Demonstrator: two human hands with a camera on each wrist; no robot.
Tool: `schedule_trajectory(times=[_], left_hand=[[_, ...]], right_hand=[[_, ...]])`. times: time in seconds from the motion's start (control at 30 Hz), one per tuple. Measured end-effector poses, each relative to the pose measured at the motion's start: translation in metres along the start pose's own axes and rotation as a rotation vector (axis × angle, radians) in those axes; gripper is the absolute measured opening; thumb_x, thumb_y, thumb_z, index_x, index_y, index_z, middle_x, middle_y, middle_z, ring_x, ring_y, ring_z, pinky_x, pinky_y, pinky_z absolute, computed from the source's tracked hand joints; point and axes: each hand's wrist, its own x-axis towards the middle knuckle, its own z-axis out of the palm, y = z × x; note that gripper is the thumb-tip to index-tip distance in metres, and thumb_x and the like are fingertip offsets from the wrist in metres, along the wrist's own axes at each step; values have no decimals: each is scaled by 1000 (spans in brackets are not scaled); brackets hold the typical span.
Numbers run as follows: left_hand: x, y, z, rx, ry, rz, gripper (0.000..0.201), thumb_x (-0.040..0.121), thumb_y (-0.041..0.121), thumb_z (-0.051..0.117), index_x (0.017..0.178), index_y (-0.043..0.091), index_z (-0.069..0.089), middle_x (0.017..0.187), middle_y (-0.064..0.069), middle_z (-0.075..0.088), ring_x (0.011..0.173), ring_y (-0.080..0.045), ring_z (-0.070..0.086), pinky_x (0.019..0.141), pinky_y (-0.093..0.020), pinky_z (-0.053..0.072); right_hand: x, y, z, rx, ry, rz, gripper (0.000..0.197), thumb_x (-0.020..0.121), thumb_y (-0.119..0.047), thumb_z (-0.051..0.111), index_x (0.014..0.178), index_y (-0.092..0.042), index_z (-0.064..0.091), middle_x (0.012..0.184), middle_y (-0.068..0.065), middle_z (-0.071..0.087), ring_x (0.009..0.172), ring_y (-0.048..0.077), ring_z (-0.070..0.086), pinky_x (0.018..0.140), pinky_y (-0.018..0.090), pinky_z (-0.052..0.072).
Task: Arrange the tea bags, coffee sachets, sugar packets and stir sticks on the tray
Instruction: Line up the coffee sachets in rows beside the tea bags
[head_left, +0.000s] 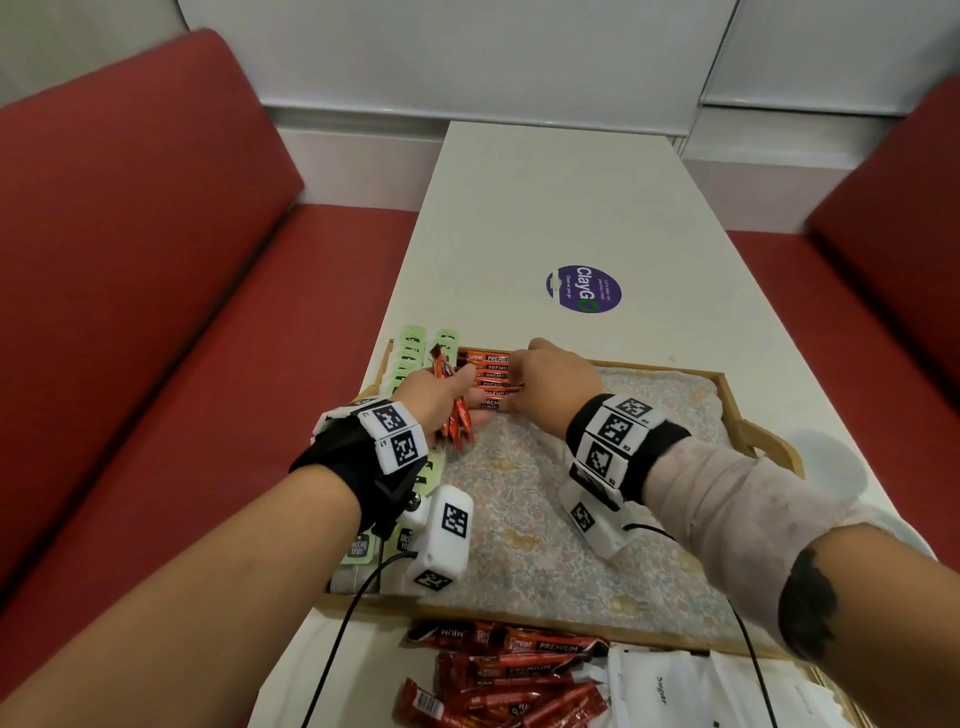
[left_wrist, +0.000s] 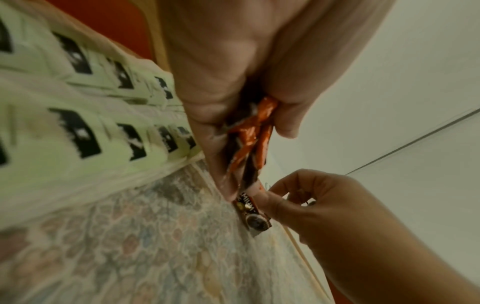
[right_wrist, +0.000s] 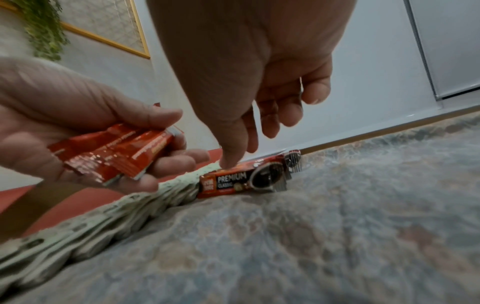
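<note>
Head: left hand (head_left: 441, 387) is clutching a bundle of coffee sachets (head_left: 457, 410) over the tray (head_left: 748, 415). Left wrist: same bundle (left_wrist: 249, 144) clenched. Right wrist: right hand (right_wrist: 259, 82), fingers relaxed, is pressing one fingertip on the sachet row (right_wrist: 244, 181) (beside the tea bags (right_wrist: 103, 222)).

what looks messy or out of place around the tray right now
The loose coffee sachets lie jumbled at odd angles on the table, in front of the tray, not on it. Next to them, white sugar packets overlap untidily. On the tray, the sachet row and tea bags look orderly.
</note>
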Motion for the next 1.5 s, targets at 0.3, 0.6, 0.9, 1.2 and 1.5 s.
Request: schedule_trajectory(times=[0.3, 0.6, 0.9, 1.2, 1.5], left_hand=[[-13, 7, -3, -112, 73, 23, 30, 95, 32, 55, 83, 4, 59, 83, -16, 66, 64, -27, 64, 50, -35, 56], [-24, 7, -7, -162, 22, 42, 30, 95, 29, 54, 84, 2, 56, 83, -19, 64, 62, -28, 64, 36, -24, 47], [-26, 12, -11, -250, 102, 140, 12, 96, 11, 52, 108, 9, 52, 92, -8, 64, 54, -16, 69, 43, -35, 56], [-24, 10, -11, -204, 101, 107, 4, 96, 16, 54, 96, 11, 54, 93, -5, 65, 75, -20, 67, 55, -37, 57], [-19, 11, -14, -196, 238, 195, 11, 95, 13, 54, 85, 17, 54, 93, -2, 62, 76, -17, 65, 49, -30, 57]], right_hand=[[-27, -26, -15, 303, -3, -262, 25, 75, -30, 73, 90, -17, 57, 87, -4, 63, 78, 17, 58, 69, 30, 47], [-28, -29, -14, 435, 2, -162, 20, 85, -8, 61, 103, -13, 54, 87, 1, 63, 78, 18, 58, 70, 28, 46], [-23, -18, -15, 552, -43, -55, 17, 86, -3, 63, 98, -15, 59, 86, 9, 68, 76, 24, 66, 72, 33, 51], [-20, -2, -14, 514, -59, 30, 3, 87, -10, 66, 85, -11, 64, 75, 5, 66, 59, 15, 60, 68, 28, 52], [-17, 11, -8, 146, -96, 52, 9, 85, -6, 64, 91, -9, 69, 98, 7, 70, 90, 23, 63, 80, 29, 47]])
